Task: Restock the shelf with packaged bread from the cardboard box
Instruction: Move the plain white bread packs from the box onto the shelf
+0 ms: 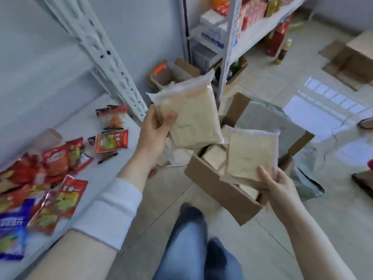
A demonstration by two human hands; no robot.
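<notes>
Two hands each lift a clear plastic packet of pale bread above an open brown cardboard box (218, 188) on a tiled floor.

The left hand (155, 134) grips the higher bread packet (193, 118) by its left edge, thumb curled over the front, near a slanting perforated white metal upright (113, 67). The right hand (276, 186) pinches the lower bread packet (250, 154) at its bottom corner, over the box. The flat white shelf board (80, 118) lies beside the left forearm, with red snack packets (60, 158) scattered across it.
</notes>
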